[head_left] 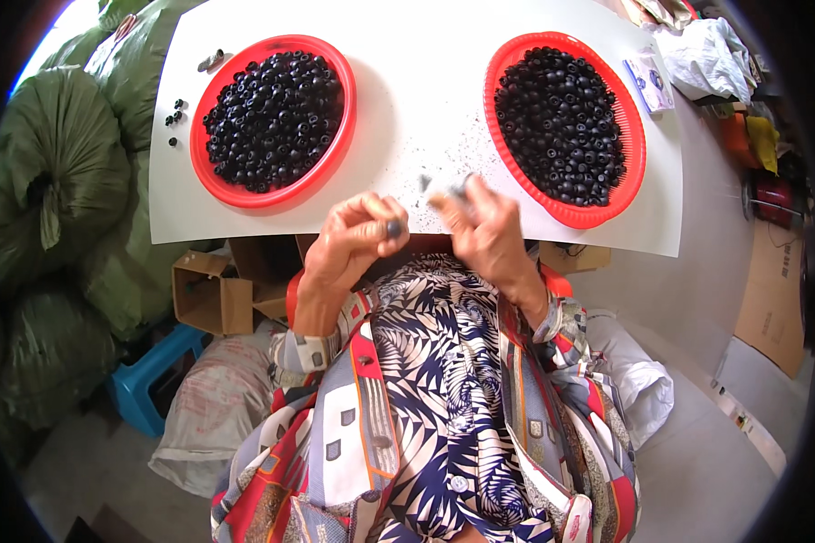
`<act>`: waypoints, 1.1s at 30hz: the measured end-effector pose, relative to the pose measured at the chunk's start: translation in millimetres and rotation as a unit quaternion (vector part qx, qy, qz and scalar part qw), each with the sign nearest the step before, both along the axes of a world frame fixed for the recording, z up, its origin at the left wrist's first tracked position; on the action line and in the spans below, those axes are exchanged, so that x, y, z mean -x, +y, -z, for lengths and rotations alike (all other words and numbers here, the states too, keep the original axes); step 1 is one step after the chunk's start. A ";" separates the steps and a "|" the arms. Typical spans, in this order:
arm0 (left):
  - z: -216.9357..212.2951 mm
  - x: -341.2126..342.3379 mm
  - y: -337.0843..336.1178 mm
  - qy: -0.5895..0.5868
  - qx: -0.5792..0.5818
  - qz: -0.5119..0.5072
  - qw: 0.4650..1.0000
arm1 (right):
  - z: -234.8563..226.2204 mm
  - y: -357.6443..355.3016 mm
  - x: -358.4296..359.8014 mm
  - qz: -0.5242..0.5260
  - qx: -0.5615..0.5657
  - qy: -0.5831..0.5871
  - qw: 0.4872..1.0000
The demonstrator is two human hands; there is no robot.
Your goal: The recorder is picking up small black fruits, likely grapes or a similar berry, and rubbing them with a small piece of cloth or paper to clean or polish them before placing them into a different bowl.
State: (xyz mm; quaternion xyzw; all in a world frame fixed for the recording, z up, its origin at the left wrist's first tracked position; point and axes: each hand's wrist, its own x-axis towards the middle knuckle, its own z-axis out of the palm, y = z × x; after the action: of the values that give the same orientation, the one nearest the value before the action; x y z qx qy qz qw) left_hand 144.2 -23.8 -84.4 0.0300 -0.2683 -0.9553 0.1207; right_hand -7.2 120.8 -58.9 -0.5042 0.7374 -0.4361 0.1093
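Close to the table's front edge, my left hand [351, 242] pinches a small black round part [394, 228] between thumb and fingertips. A short way to the right is my right hand [489, 231], closed and partly smeared by motion. Something small and greyish [445, 188] shows at its fingertips, too blurred to name. Beyond my left hand stands a red plastic basin [346, 136] full of small black round parts [272, 122], several showing a hole. A red ribbed basket [632, 136] at the right holds similar black parts [561, 127].
Dark crumbs [417, 163] dot the white table [407, 54] between the containers. Loose black pieces [175, 118] lie left of the basin. A small printed packet [648, 83] sits beside the basket. Green sacks [54, 163], cardboard boxes [213, 294] and a blue stool [149, 380] crowd the left.
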 end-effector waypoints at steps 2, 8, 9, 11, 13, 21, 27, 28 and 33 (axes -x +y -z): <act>-9.5 -6.1 4.6 -0.052 -0.032 -0.027 0.998 | -1.2 -0.4 10.5 0.048 0.001 -0.042 0.998; -1.0 -4.2 6.2 -0.093 -0.153 -0.072 0.981 | 1.6 -6.4 4.4 0.050 -0.008 -0.152 0.987; 0.7 -2.8 7.5 -0.090 -0.146 -0.070 0.983 | 4.0 -2.7 7.2 0.054 -0.015 -0.171 0.984; 7.7 0.1 8.6 -0.083 -0.133 -0.067 0.985 | 6.9 1.0 10.3 0.058 -0.029 -0.191 0.979; 8.4 3.5 8.6 -0.091 -0.122 -0.065 0.986 | 9.3 2.5 8.9 0.064 -0.024 -0.181 0.981; 3.4 18.1 11.9 -0.090 -0.027 -0.052 0.994 | 15.1 13.4 8.8 0.082 -0.050 -0.192 0.977; -3.8 20.6 16.6 -0.102 0.016 -0.038 0.994 | 24.0 15.4 11.3 0.091 -0.069 -0.203 0.972; -5.4 21.0 17.3 -0.099 0.013 -0.043 0.994 | 24.6 13.3 8.9 0.094 -0.055 -0.215 0.971; -2.1 26.1 19.2 -0.109 -0.010 -0.058 0.992 | 32.1 12.4 5.5 0.109 -0.009 -0.258 0.960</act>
State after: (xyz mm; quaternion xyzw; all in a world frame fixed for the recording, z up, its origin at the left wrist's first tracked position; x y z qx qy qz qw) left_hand 118.1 -4.6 -82.3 0.1510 -0.2680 -0.9403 0.1458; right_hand -12.7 133.2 -91.1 -0.2901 0.7385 -0.5538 0.2527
